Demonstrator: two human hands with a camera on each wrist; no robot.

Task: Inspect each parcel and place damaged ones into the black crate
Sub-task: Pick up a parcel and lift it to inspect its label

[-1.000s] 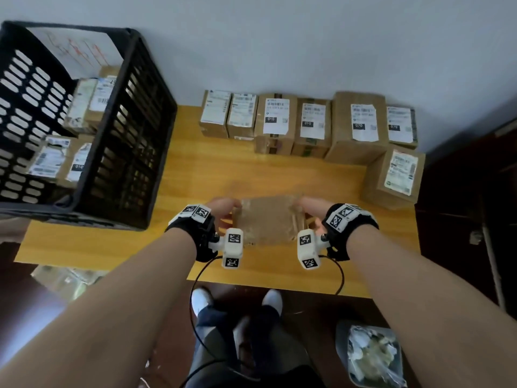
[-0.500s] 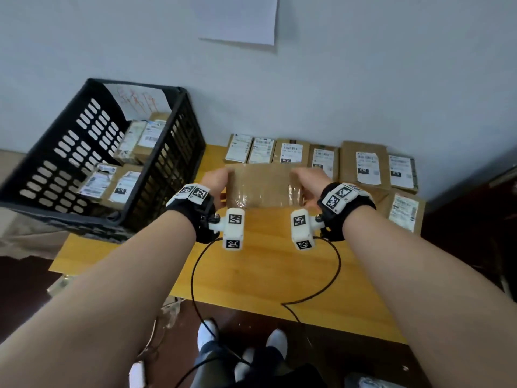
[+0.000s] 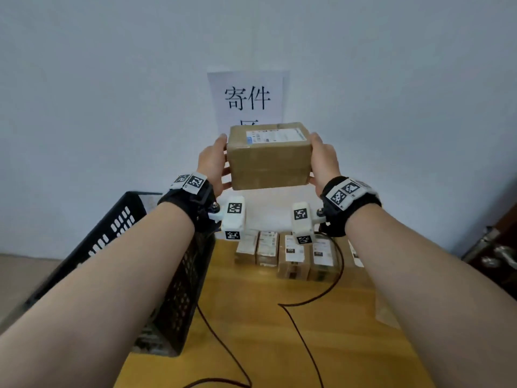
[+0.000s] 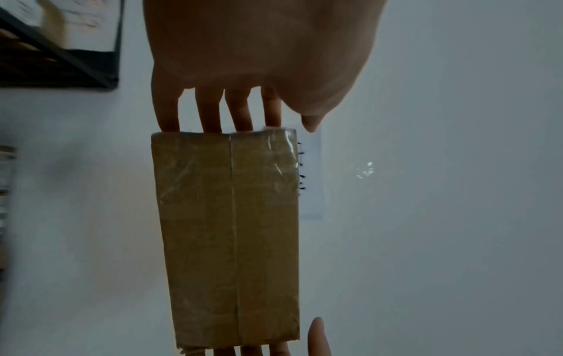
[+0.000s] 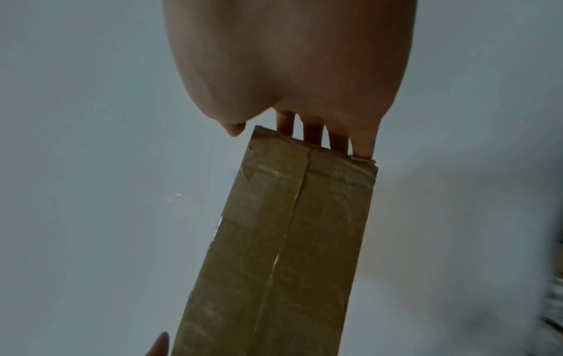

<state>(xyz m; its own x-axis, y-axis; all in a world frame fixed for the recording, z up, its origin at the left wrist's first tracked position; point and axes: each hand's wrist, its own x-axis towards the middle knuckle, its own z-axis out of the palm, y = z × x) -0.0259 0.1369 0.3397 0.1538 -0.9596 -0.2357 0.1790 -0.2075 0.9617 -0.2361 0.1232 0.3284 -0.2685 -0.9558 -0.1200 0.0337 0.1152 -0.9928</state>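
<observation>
Pale blue-grey wall [image 3: 112, 93], paper sign [image 3: 247, 99] (black characters), wooden table [image 3: 279, 331] below

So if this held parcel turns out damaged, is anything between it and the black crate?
Nothing visible. The parcel is held up between left hand and right hand; the black crate sits lower left, top open, though the left forearm hides part of it.

Both forearms are bare. Each wrist wears a black strap [image 3: 190, 201] topped with white tags printed in black square codes. A white camera block [image 3: 234, 217] with the same codes is bolted to the inner side of each strap, and a thin dark cable [image 3: 305, 303] trails down from each.
</observation>
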